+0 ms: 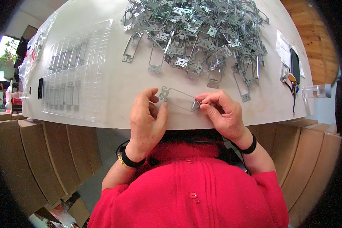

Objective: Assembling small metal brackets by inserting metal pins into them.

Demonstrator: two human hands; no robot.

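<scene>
A thin metal bracket [181, 92], two perforated end plates joined by two wire rods, is in front of me near the table's front edge. My right hand [225, 111] pinches its right end plate between thumb and fingers. Beside the left end plate [164, 93], my left hand [146, 116] has its thumb and index finger apart. The left thumb tip is at the plate's lower edge; whether it touches, I cannot tell. Beyond my hands, a large heap of similar metal brackets [193, 36] covers the far middle of the table.
A clear plastic tray [97, 72] at left holds several brackets in two rows. A phone [295, 65], a small corded item [292, 78] and a clear plastic cup [316, 91] are at the right edge. Cardboard boxes [38, 159] flank me below the white table [117, 102].
</scene>
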